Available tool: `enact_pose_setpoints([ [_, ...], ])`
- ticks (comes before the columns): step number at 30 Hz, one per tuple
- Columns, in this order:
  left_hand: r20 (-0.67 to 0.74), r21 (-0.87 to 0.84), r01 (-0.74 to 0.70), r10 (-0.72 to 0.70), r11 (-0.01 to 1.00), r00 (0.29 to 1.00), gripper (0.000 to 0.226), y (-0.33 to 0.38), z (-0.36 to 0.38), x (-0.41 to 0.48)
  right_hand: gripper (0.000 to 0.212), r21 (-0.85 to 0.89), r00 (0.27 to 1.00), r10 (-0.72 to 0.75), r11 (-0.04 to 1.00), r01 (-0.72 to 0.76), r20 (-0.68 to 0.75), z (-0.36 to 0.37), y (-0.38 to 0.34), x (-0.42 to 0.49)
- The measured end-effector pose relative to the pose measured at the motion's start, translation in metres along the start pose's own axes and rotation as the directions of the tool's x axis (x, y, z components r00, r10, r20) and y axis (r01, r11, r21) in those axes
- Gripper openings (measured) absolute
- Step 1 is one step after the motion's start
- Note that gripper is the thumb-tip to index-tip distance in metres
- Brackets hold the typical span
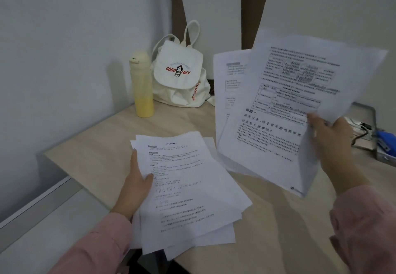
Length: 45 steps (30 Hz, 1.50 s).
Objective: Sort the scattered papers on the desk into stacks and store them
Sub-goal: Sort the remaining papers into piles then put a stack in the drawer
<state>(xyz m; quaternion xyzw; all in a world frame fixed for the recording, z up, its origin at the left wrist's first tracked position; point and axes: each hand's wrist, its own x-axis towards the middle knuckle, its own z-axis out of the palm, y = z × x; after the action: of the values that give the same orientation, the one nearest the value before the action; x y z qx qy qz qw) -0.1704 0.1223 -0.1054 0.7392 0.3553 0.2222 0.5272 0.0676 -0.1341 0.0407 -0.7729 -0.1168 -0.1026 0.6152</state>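
Paper sorting: both hands loaded.
I see the left hand [136, 185] pinching a loose stack [188, 194] low over the desk [102, 145]; the right hand [331, 139] grips fanned sheets [278, 106] raised above it, near the backpack [180, 74] and bottle [141, 85].

left hand [135, 185] gripping low, right hand [331, 139] raised, clasping

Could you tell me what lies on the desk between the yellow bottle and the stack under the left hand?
Nothing: in the head view, bare desk separates the yellow bottle from the stack.
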Motion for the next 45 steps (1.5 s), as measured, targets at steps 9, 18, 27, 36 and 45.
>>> enact_pose_setpoints([
  [9,0.109,-0.265,0.189,-0.165,0.946,0.98,0.017,0.012,0.006,-0.011,0.047,0.287,0.938,0.259,0.903,-0.319,0.229,0.011,0.0,0.0],
  [18,0.224,-0.363,0.345,-0.278,0.866,0.934,0.043,0.028,0.015,-0.015,0.04,-0.087,0.696,0.53,0.821,-0.564,0.483,0.042,0.063,-0.047],
  [27,0.159,-0.192,0.245,-0.216,0.95,0.963,0.015,0.005,0.023,-0.01,0.03,-0.199,0.668,0.55,0.824,-0.53,0.501,0.05,0.086,-0.065],
  [36,0.02,-0.363,0.136,-0.139,0.922,0.99,0.044,0.011,0.032,-0.022,0.055,-0.545,0.803,0.447,0.817,-0.188,0.393,0.075,0.085,-0.078],
  [45,0.179,-0.26,0.148,-0.103,0.954,0.979,0.038,0.009,0.044,-0.031,0.038,-0.276,0.68,0.562,0.826,-0.492,0.471,0.073,0.085,-0.082],
])
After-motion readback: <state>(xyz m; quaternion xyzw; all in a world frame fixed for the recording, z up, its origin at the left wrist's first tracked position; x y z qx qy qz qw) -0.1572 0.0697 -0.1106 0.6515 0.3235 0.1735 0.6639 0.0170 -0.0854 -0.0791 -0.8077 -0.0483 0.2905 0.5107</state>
